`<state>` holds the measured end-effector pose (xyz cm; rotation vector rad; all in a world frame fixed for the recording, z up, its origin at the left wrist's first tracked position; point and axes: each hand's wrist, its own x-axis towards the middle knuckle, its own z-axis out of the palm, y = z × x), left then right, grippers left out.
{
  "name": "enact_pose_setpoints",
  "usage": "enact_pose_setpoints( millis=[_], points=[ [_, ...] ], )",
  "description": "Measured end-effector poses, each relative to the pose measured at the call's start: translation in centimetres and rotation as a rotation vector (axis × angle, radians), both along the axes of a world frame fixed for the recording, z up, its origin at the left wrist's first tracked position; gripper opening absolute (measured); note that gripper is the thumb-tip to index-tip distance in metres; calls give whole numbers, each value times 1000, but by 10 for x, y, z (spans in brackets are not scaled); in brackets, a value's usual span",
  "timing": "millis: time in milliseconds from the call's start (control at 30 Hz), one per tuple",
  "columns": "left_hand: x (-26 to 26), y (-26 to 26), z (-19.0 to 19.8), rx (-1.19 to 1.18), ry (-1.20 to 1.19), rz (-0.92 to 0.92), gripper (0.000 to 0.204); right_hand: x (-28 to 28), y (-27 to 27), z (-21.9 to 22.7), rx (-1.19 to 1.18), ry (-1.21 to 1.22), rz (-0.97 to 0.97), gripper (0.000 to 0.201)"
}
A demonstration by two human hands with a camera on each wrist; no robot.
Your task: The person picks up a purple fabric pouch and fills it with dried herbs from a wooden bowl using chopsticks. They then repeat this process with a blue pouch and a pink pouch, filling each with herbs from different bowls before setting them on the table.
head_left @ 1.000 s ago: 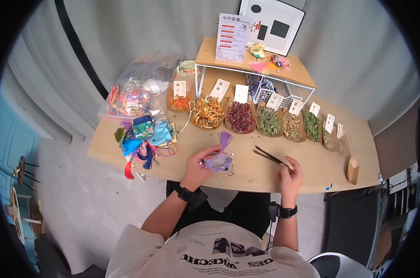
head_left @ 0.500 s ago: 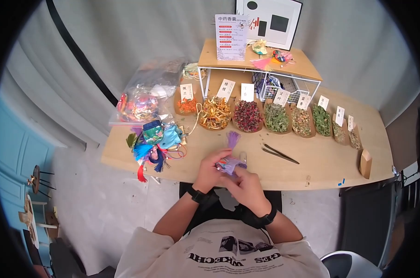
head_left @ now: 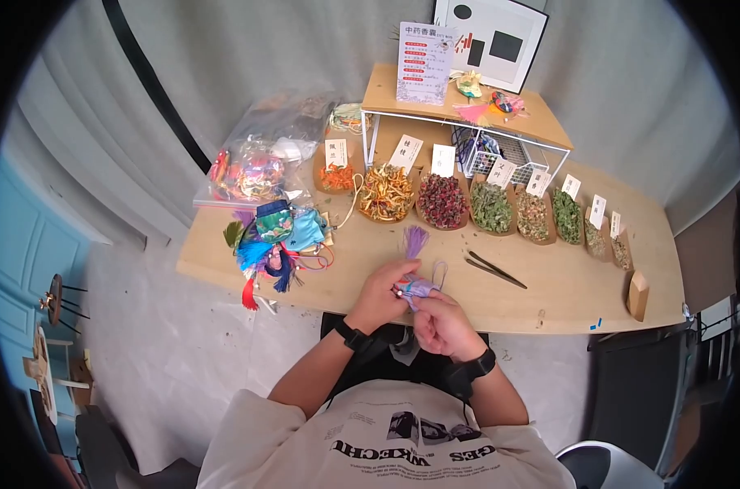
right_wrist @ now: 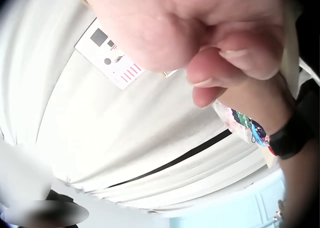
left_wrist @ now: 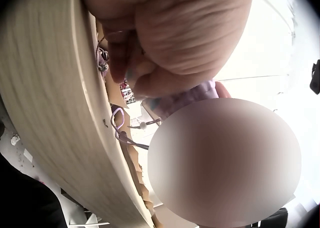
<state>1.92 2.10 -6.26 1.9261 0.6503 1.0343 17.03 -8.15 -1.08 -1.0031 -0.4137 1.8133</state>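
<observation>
A small purple pouch with a purple tassel is held between both hands near the table's front edge. My left hand grips it from the left, and purple cloth shows below the palm in the left wrist view. The right hand pinches the pouch's near right side with thumb and fingers. Its other fingers curl in toward the palm in the right wrist view. A thin cord loop hangs from the pouch. Dark tweezers lie on the table to the right.
Paper trays of dried herbs and flowers, with labels, line the table's back. Tasselled pouches lie in a pile at left before a plastic bag. A small shelf stands behind; a folded paper packet is at far right.
My right hand has let go of the tweezers, now lying on the table, and moved left to the pouch. The pouch's open cloth is now bunched between the hands.
</observation>
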Motion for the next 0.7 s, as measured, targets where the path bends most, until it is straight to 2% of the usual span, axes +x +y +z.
enact_pose_setpoints(
  millis=[33, 133, 200, 233, 367, 533, 633, 700],
  points=[
    [0, 0, 1, 1, -3, 0, 59, 3, -1, -3, 8, 106, 11, 15],
    [1, 0, 2, 44, -24, -2, 57, 10, -2, -2, 10, 199, 71, 10],
    [0, -1, 3, -68, -10, -22, 64, 9, -3, 5, -2, 130, 39, 11],
    [-1, -2, 4, -74, -7, -21, 64, 8, -4, 7, -11, 61, 9, 12],
    [-2, -2, 4, -72, -8, -27, 65, 9, -2, 11, -28, 39, 15, 14],
    [-1, 2, 1, -47, 9, -44, 63, 18, 1, -13, 15, 243, 104, 21],
    [-1, 4, -3, -110, -13, -87, 61, 20, 1, -7, 94, 318, 154, 26],
    [-2, 3, -4, -201, -11, -108, 59, 20, 1, -5, 100, 274, 153, 28]
  ],
)
